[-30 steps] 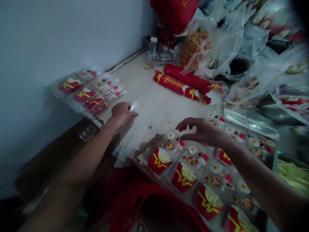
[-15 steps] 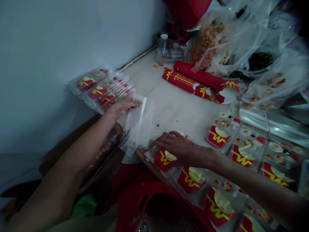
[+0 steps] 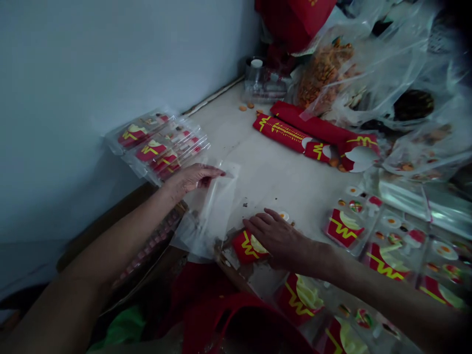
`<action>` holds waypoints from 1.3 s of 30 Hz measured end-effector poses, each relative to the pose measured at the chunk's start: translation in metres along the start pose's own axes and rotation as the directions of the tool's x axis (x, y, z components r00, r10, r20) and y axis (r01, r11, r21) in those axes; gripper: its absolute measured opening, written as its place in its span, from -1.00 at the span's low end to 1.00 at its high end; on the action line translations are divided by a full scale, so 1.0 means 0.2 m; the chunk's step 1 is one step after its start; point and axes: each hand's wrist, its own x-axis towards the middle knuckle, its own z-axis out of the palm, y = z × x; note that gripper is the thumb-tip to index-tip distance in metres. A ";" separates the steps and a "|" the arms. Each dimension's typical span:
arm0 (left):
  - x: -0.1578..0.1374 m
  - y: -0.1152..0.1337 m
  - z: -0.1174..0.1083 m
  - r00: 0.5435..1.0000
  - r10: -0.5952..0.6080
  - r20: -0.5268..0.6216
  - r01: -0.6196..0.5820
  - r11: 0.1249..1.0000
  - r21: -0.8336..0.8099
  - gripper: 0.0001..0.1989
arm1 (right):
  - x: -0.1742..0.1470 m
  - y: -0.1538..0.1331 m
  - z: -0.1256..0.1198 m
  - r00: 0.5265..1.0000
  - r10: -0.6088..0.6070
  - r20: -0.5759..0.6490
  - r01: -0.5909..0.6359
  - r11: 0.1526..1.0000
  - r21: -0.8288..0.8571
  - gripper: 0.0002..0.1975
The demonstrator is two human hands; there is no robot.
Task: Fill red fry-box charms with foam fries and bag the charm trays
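a yellow zigzag like a w marks the pack (image 3: 246,247) under the right grip (image 3: 278,239); nested cartons (image 3: 285,136) on the worktop (image 3: 254,182) repeat it, smaller print blurred. the left grip (image 3: 197,178) pinches a clear bag (image 3: 220,206) near its upper end. the right grip curves over the pack, just beside the bag; whether it clamps, i cannot tell.

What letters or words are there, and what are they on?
"W", yellow and zigzaggy: red carton at the right hand.
"W", too: other red cartons.
"W": front red stack.
"M"-like mark: back red stack.
Yellow marks on the red bag: too blurred to read.
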 end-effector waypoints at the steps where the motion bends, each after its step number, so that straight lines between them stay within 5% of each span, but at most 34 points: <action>1: -0.01 0.01 0.00 0.999 -0.046 0.023 0.047 0.998 -0.030 -0.61 | 0.01 0.01 -0.03 1.000 0.016 -0.011 -0.016 1.000 0.003 0.05; 4: -0.05 0.02 0.02 0.991 -0.135 0.026 0.137 0.978 -0.160 -0.59 | 0.00 0.07 -0.14 0.993 0.043 -0.113 -0.039 0.999 0.034 0.00; 8: -0.11 0.01 0.08 0.997 -0.005 -0.079 0.003 1.000 -0.026 -0.64 | -0.05 0.19 -0.30 0.936 0.156 -0.316 -0.165 0.986 -0.004 0.00; 13: -0.14 0.01 0.21 0.996 0.063 -0.062 -0.059 0.996 0.073 -0.57 | -0.04 0.32 -0.42 0.743 0.382 -0.550 -0.495 0.866 -0.067 0.02; 16: -0.15 0.02 0.25 0.998 0.039 0.052 -0.042 0.996 0.074 -0.62 | -0.03 0.36 -0.43 0.678 0.393 -0.621 -0.541 0.839 -0.061 0.02; 25: -0.19 0.06 0.28 0.997 0.067 0.042 -0.066 0.997 -0.037 -0.64 | -0.10 0.39 -0.37 0.670 0.432 -0.604 -0.520 0.853 0.034 0.03; 33: -0.20 0.09 0.40 0.983 0.161 -0.087 -0.148 0.979 0.137 -0.58 | -0.10 0.32 -0.43 0.683 0.397 -0.613 -0.551 0.831 -0.075 0.00; 39: -0.23 0.11 0.41 0.982 0.183 0.040 -0.188 0.963 0.194 -0.61 | -0.13 0.30 -0.35 0.694 0.387 -0.608 -0.564 0.816 -0.125 -0.04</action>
